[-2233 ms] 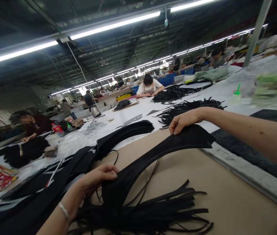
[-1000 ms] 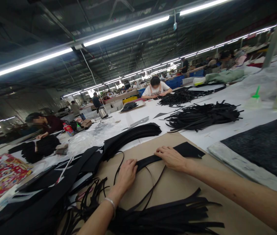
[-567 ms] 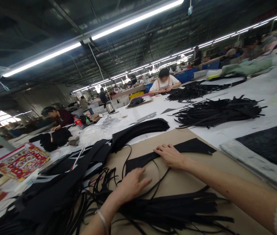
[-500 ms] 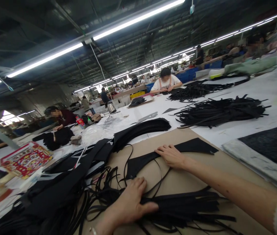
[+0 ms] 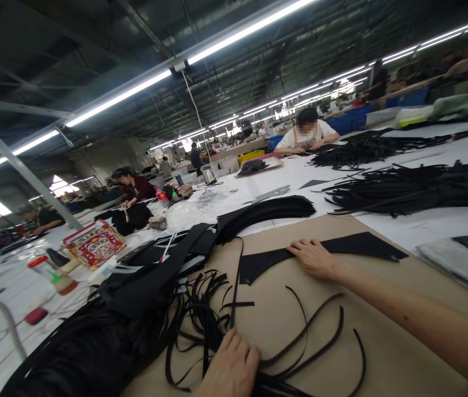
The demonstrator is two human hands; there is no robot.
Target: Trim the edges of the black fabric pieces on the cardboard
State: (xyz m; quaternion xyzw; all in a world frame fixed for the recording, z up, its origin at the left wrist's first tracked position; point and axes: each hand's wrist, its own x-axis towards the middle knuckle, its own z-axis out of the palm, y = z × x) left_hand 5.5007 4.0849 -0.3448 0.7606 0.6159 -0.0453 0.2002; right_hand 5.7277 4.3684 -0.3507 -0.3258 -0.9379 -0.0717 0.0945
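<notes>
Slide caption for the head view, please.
Right hand flat on a curved black piece lying on brown sheeting, left hand among loose black strips.

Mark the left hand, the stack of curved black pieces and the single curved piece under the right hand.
Left hand point(image 5: 234, 364), head view: back of the hand.
Stack of curved black pieces point(image 5: 267, 210), head view: around its middle.
Single curved piece point(image 5: 354, 244), head view: bare stretch toward picture right.
</notes>
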